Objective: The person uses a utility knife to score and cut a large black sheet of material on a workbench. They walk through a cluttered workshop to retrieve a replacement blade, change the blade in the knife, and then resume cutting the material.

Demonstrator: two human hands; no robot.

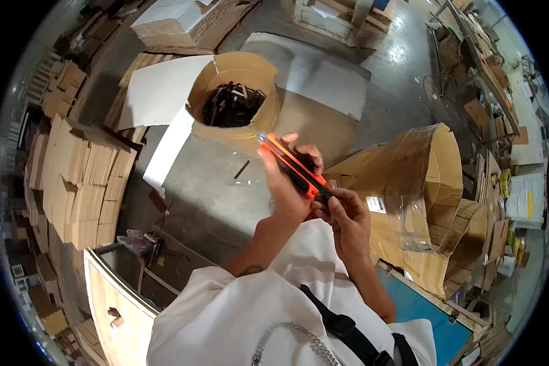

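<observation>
An orange and black utility knife (294, 168) lies across my left hand (285, 186), whose fingers curl round its body. The knife slants, its metal tip end up and to the left, its black rear end down toward the right. At that rear end, the thumb and fingers of my right hand (346, 219) pinch the black end piece. Both hands are in front of my white shirt. Past the knife's tip stands a round open cardboard container (263, 119) holding many dark strips (233, 107).
White sheets (165, 149) lie by the container. A dark strip (242, 170) rests on the floor. To the right, large cardboard cartons (402, 183) stand beside a blue panel (424, 314). Flat cardboard is stacked (88, 183) at left, near a wood-edged frame (119, 305). Boxed stacks (180, 24) stand behind.
</observation>
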